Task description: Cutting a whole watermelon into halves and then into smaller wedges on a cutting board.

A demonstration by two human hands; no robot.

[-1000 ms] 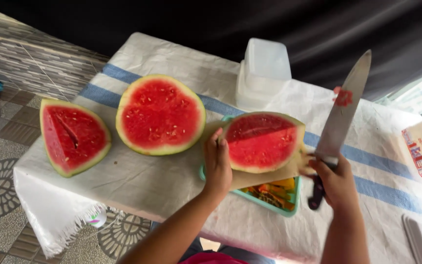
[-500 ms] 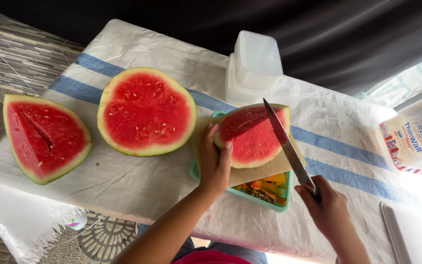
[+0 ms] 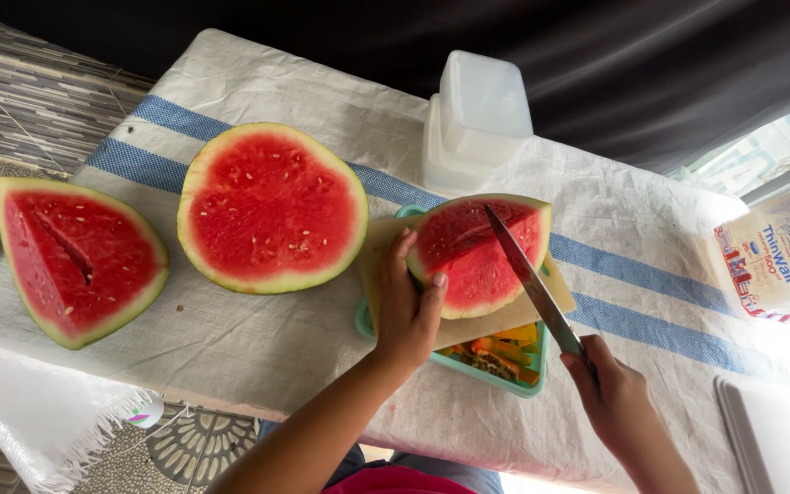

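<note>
Head camera – looking steeply down, close over the table (image 3: 258, 357).

The watermelon pieces (image 3: 477, 256) are red inside with green skin and small pale seeds. The cloth (image 3: 258, 348) under them is white with blue stripes. The tray (image 3: 496, 377) below is green. The boxes (image 3: 477, 119) behind are white.
</note>
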